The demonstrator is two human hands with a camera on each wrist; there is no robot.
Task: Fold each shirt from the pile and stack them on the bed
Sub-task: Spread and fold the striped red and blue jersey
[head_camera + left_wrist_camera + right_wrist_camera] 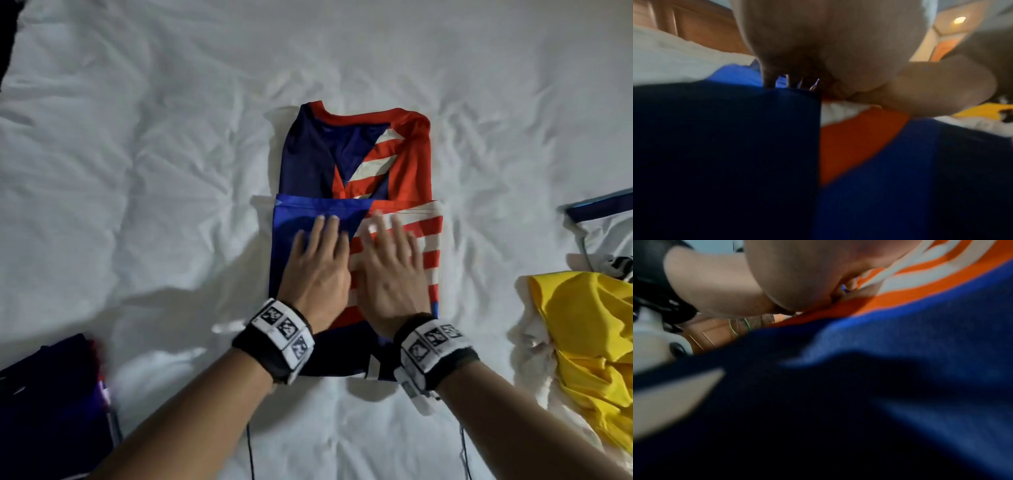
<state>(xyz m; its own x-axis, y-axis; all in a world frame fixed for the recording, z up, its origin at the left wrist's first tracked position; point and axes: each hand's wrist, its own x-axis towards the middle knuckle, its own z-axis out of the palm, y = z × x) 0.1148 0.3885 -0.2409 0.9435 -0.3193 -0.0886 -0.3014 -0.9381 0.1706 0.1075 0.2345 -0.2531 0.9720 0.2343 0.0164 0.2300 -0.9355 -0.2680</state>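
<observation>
White bed (137,137) carries the shirt (356,164); left hand (317,270) and right hand (390,270) lie flat, fingers straight, on its near flap. Best to smooth outward to both edges, keeping the crease straight.

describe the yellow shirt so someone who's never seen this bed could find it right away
Start from the white bed sheet and the red, white and blue shirt in its middle, under both flat hands. Look to that shirt's right, at the bed's right edge: the yellow shirt lies crumpled and unfolded there. It is the only plain yellow garment, the neighbours being white or dark.
</observation>
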